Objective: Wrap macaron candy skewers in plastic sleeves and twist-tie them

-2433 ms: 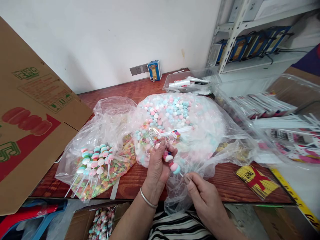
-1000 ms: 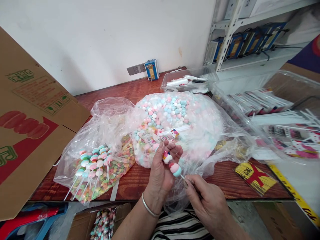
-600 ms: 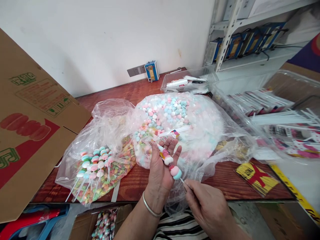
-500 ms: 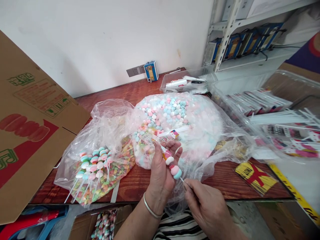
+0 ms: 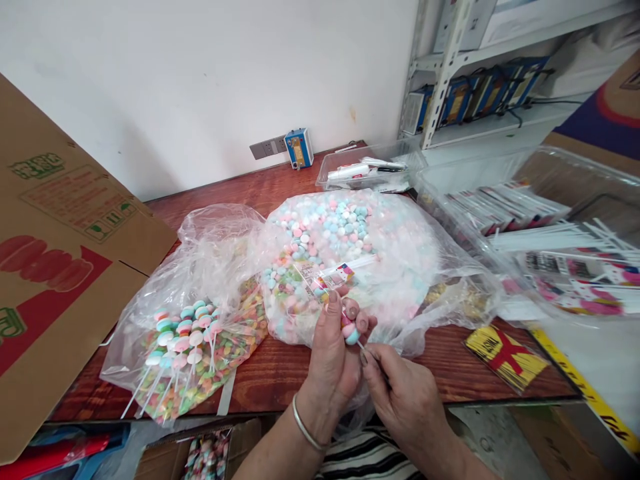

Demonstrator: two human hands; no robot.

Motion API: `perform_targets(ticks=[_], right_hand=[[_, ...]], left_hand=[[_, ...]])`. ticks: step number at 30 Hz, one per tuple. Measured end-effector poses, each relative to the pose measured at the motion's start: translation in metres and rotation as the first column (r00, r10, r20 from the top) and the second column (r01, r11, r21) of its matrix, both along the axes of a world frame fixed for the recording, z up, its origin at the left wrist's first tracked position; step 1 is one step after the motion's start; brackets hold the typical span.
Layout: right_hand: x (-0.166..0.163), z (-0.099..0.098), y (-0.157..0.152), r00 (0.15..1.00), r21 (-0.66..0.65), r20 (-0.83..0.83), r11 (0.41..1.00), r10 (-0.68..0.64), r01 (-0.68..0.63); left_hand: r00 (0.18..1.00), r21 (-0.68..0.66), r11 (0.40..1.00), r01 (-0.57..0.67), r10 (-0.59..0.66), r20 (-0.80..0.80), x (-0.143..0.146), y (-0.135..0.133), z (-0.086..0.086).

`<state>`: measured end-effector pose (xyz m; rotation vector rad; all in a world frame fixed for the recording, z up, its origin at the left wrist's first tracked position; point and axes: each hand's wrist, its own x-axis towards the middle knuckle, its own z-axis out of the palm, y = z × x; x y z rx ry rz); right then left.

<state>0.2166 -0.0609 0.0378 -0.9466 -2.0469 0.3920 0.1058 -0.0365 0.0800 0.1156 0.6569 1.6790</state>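
My left hand (image 5: 334, 357) is closed around a clear narrow wrapper (image 5: 320, 283) with a printed label, and a candy skewer (image 5: 350, 329) of pink, white and blue discs sits inside its fingers. My right hand (image 5: 400, 393) pinches the white stick end of that skewer just below the candies. Both hands work at the near table edge, in front of a big clear bag of pastel candies (image 5: 345, 247). Left of it, a second clear bag (image 5: 200, 313) holds small colourful sweets with several finished skewers (image 5: 180, 340) lying on top.
A large cardboard box (image 5: 60, 267) leans at the left. Clear trays (image 5: 525, 213) with white sticks and printed wrappers fill the right side, and another tray (image 5: 370, 173) stands at the back. A yellow and red card (image 5: 505, 353) lies near the table edge. Metal shelving (image 5: 450, 73) rises behind.
The skewer has slid further up into the wrapper in my left hand, so fewer candies show. My right hand has moved up close to my left, whose fingers have curled shut.
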Motion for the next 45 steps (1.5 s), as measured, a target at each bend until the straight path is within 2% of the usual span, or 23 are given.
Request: perform_targets(ticks=[3,7,11,15,18,22,25,30,34,40,45], right_hand=[[0.002,0.001,0.003,1.000,-0.004,0.002,1.000,0.007,-0.007],[0.004,0.000,0.001,0.999,0.003,0.015,0.999,0.037,-0.037],[-0.004,0.000,0.006,1.000,0.053,0.023,0.999,-0.001,0.000],[-0.008,0.000,0.016,0.998,0.063,0.021,0.997,-0.053,0.052],[-0.004,0.000,0.017,0.998,0.044,0.048,0.999,-0.029,0.026],[0.001,-0.002,0.014,0.998,0.042,0.058,0.999,-0.029,0.027],[0.000,-0.003,0.013,0.999,-0.029,0.050,1.000,-0.004,0.005],[-0.009,-0.002,0.015,1.000,-0.085,0.013,0.996,-0.008,0.009],[-0.012,-0.003,0.018,0.999,-0.131,-0.038,0.991,-0.004,-0.001],[-0.002,-0.003,0.014,0.995,-0.338,-0.046,0.936,0.086,-0.097],[0.000,-0.004,0.005,0.982,-0.460,-0.079,0.867,0.174,-0.191]], left_hand=[[0.999,-0.007,1.000,-0.008,0.008,0.040,-0.007,0.003,0.000],[0.995,-0.029,0.995,-0.096,0.097,0.010,-0.025,0.013,0.003],[0.997,-0.019,0.999,-0.038,0.036,-0.074,-0.008,0.007,0.001],[0.999,-0.038,0.998,0.042,-0.042,-0.009,0.009,-0.002,-0.005],[1.000,-0.029,1.000,0.007,-0.008,-0.006,-0.003,0.004,-0.004],[0.996,-0.009,0.999,-0.033,0.032,-0.078,-0.030,0.015,0.004],[0.993,-0.066,0.998,-0.018,0.010,-0.117,-0.034,0.016,0.007],[0.988,-0.062,0.994,-0.085,0.076,-0.137,-0.007,0.004,0.002],[0.998,-0.124,0.992,-0.005,-0.002,-0.056,0.005,-0.001,-0.005],[0.994,-0.011,0.997,-0.082,0.081,-0.075,-0.030,0.014,-0.002],[0.994,-0.021,0.994,-0.105,0.105,-0.035,-0.047,0.020,0.002]])
